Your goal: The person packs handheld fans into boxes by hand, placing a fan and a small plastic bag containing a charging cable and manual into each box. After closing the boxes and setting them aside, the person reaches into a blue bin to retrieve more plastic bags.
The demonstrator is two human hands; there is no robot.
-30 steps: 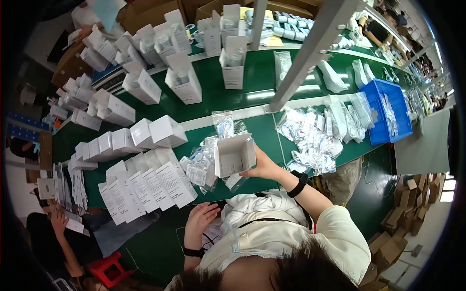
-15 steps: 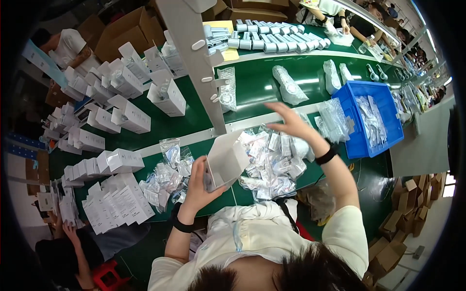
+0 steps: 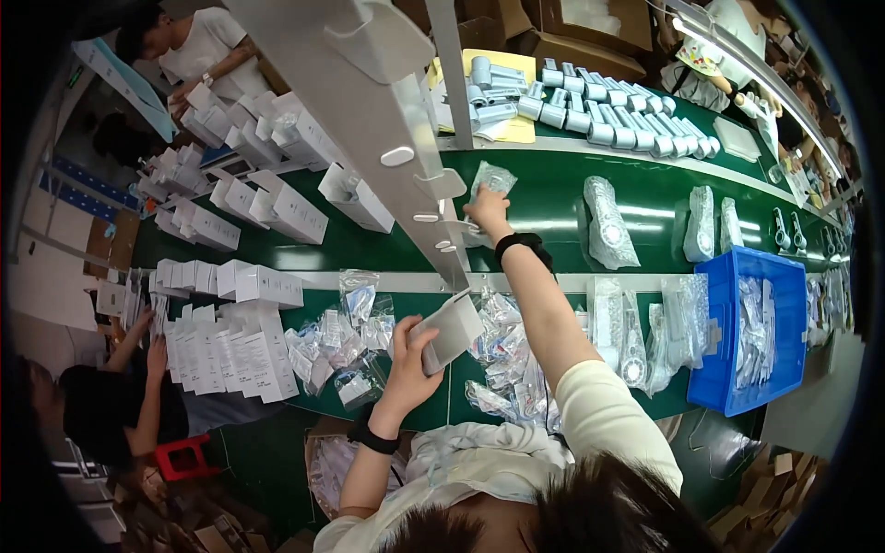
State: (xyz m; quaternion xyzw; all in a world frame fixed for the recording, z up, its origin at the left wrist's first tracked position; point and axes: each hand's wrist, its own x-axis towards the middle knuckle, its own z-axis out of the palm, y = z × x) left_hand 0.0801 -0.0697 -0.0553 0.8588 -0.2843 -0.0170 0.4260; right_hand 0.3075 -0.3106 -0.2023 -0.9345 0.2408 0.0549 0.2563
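My left hand (image 3: 412, 370) is wrapped round a small white carton (image 3: 452, 336), tilted over the near bench. My right arm reaches across the metal rail to the green belt, where my right hand (image 3: 489, 207) closes on a bubble-wrapped package (image 3: 496, 175) beside the grey post. Below the carton and my right forearm lies a heap of small clear bags (image 3: 507, 355). Another pile of clear bags (image 3: 336, 341) sits left of my left hand. Several more bubble-wrapped packages (image 3: 618, 327) lie to the right of my right arm.
A grey post (image 3: 406, 138) rises close to my right hand. A blue bin (image 3: 724, 336) with bagged parts stands at the right. White cartons (image 3: 277, 207) and folded cartons (image 3: 235, 355) fill the left. Grey-blue devices (image 3: 618, 120) line the far shelf. Other people work around the benches.
My right hand has moved from above the bag heap forward to the package on the belt and closed on it. The carton has turned in my left hand. My view has shifted.
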